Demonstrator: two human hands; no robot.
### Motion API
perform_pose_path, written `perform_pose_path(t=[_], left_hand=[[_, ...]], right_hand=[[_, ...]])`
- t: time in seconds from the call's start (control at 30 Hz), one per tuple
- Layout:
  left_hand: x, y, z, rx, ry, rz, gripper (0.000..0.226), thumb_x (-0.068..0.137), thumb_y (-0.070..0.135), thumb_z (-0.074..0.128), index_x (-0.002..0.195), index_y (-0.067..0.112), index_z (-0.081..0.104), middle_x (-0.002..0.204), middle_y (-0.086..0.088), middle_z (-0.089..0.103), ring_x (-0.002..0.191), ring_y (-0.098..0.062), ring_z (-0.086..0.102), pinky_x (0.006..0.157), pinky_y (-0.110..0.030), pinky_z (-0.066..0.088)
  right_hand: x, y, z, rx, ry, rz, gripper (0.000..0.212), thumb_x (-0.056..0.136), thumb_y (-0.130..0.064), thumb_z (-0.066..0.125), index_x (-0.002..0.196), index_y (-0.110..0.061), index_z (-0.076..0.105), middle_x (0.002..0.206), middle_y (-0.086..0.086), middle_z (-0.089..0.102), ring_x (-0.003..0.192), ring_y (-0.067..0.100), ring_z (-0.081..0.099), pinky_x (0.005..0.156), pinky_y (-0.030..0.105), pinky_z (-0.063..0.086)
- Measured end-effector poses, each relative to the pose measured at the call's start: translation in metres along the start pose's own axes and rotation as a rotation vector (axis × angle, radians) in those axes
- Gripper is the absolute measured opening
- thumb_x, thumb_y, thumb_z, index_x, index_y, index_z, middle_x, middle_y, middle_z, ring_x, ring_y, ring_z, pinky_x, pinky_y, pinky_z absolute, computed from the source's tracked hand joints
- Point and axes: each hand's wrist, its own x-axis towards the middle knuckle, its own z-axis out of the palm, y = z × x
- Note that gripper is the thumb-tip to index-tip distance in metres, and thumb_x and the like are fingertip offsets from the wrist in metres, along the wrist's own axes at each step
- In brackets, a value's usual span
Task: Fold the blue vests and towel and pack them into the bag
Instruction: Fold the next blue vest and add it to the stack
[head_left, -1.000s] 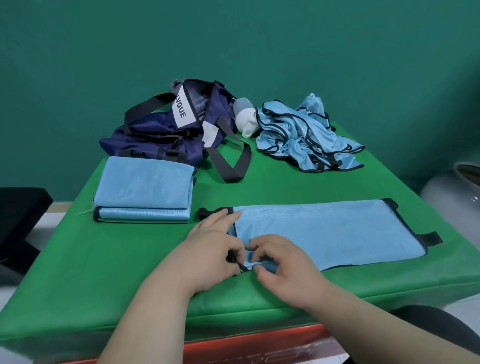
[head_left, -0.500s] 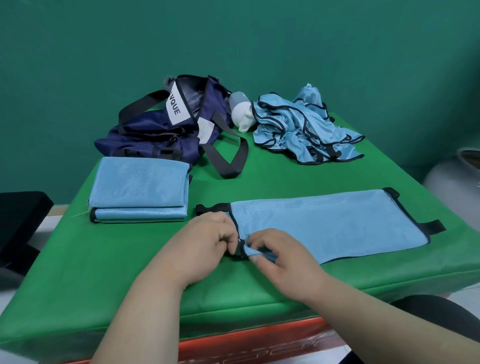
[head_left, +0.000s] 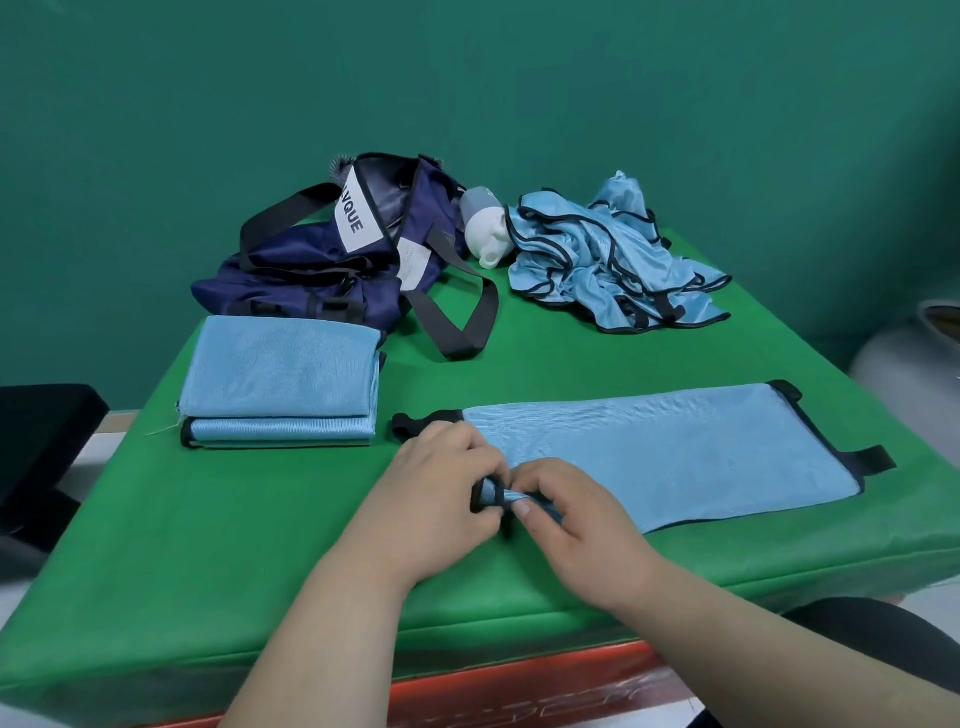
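A second ago the left hand (head_left: 441, 491) lay flatter; now it and the right hand (head_left: 571, 519) have curled and lifted the vest (head_left: 675, 457) by its corner a little. Their fingers (head_left: 522, 506) pinch that black-edged corner. The vest lies flat on the counter (head_left: 208, 545), in front of the bag (head_left: 322, 270). A folded pile (head_left: 280, 374) sits just before the bag. To fold well, I think: hold tight, keep the edges lined up, pull straight across.
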Motion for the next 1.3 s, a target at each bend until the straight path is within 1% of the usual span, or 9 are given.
perform_pose_path(t=[0.3, 0.43, 0.6, 0.67, 0.8, 0.97, 1.13, 1.2, 1.3], left_hand=[[0.002, -0.014, -0.010, 0.004, -0.009, -0.010, 0.014, 0.078, 0.031, 0.072, 0.091, 0.037, 0.072, 0.087, 0.023, 0.061, 0.097, -0.004, 0.047, 0.092, -0.032, 0.042], [0.002, -0.016, -0.014, -0.023, -0.022, -0.029, 0.014, 0.076, 0.037, 0.078, 0.088, 0.037, 0.072, 0.084, 0.022, 0.063, 0.093, -0.002, 0.049, 0.088, -0.030, 0.044], [0.001, -0.017, -0.020, -0.159, -0.063, -0.184, 0.035, 0.074, 0.030, 0.079, 0.102, 0.043, 0.063, 0.096, 0.019, 0.062, 0.086, -0.002, 0.056, 0.080, -0.025, 0.049], [-0.002, -0.020, -0.023, -0.223, -0.072, -0.195, 0.051, 0.074, 0.024, 0.074, 0.115, 0.047, 0.056, 0.104, 0.025, 0.063, 0.099, 0.004, 0.055, 0.085, -0.020, 0.047], [-0.007, -0.019, -0.033, -0.310, -0.080, -0.144, 0.064, 0.070, 0.024, 0.055, 0.129, 0.047, 0.049, 0.117, 0.037, 0.048, 0.120, 0.013, 0.040, 0.096, -0.001, 0.028], [-0.009, -0.025, -0.039, -0.390, 0.016, -0.146, 0.065, 0.067, 0.022, 0.039, 0.127, 0.044, 0.049, 0.127, 0.040, 0.037, 0.130, 0.013, 0.028, 0.100, -0.008, 0.025], [-0.006, -0.025, -0.031, -0.355, -0.088, -0.165, 0.082, 0.074, 0.013, 0.057, 0.144, 0.047, 0.032, 0.147, 0.033, 0.023, 0.139, 0.012, 0.017, 0.114, -0.017, 0.022], [-0.005, -0.019, -0.026, -0.386, -0.115, -0.136, 0.086, 0.075, 0.019, 0.071, 0.146, 0.047, 0.031, 0.147, 0.033, 0.026, 0.137, 0.013, 0.024, 0.113, -0.013, 0.020], [-0.002, -0.007, -0.019, -0.456, -0.117, -0.134, 0.085, 0.067, 0.035, 0.082, 0.136, 0.057, 0.037, 0.135, 0.037, 0.044, 0.121, 0.014, 0.045, 0.103, -0.013, 0.035]], right_hand=[[0.000, -0.005, -0.003, -0.058, -0.019, -0.028, 0.021, 0.092, -0.039, 0.049, 0.098, -0.022, 0.060, 0.096, -0.009, 0.061, 0.095, 0.012, 0.056, 0.083, 0.036, 0.048], [0.003, -0.015, -0.004, -0.272, -0.077, -0.075, 0.026, 0.085, -0.043, 0.053, 0.100, -0.023, 0.061, 0.094, -0.010, 0.058, 0.091, 0.009, 0.051, 0.079, 0.027, 0.044], [0.025, -0.036, 0.000, -0.614, -0.011, -0.169, 0.023, 0.080, -0.042, 0.052, 0.089, -0.024, 0.062, 0.079, -0.008, 0.059, 0.077, 0.018, 0.056, 0.066, 0.032, 0.048], [0.034, -0.044, -0.001, -0.658, -0.020, -0.175, 0.019, 0.080, -0.038, 0.057, 0.089, -0.022, 0.063, 0.079, -0.006, 0.062, 0.075, 0.021, 0.057, 0.066, 0.035, 0.047], [0.040, -0.055, -0.014, -0.555, -0.026, -0.104, 0.017, 0.087, -0.033, 0.056, 0.098, -0.021, 0.061, 0.095, -0.003, 0.063, 0.093, 0.021, 0.053, 0.079, 0.036, 0.043], [0.036, -0.065, -0.039, -0.347, 0.074, 0.036, 0.008, 0.081, -0.029, 0.064, 0.087, -0.031, 0.059, 0.086, -0.013, 0.063, 0.085, 0.006, 0.052, 0.069, 0.019, 0.040], [0.024, -0.074, -0.071, -0.204, 0.116, 0.068, 0.020, 0.077, -0.022, 0.072, 0.074, -0.034, 0.056, 0.083, -0.017, 0.064, 0.080, 0.007, 0.059, 0.068, 0.020, 0.045], [0.019, -0.079, -0.082, -0.176, 0.136, 0.075, 0.025, 0.075, -0.015, 0.072, 0.072, -0.034, 0.057, 0.079, -0.016, 0.065, 0.078, 0.007, 0.059, 0.067, 0.018, 0.045], [0.012, -0.081, -0.096, -0.111, 0.177, 0.093, 0.027, 0.075, -0.007, 0.073, 0.071, -0.031, 0.060, 0.075, -0.014, 0.066, 0.074, 0.006, 0.060, 0.066, 0.013, 0.042]])
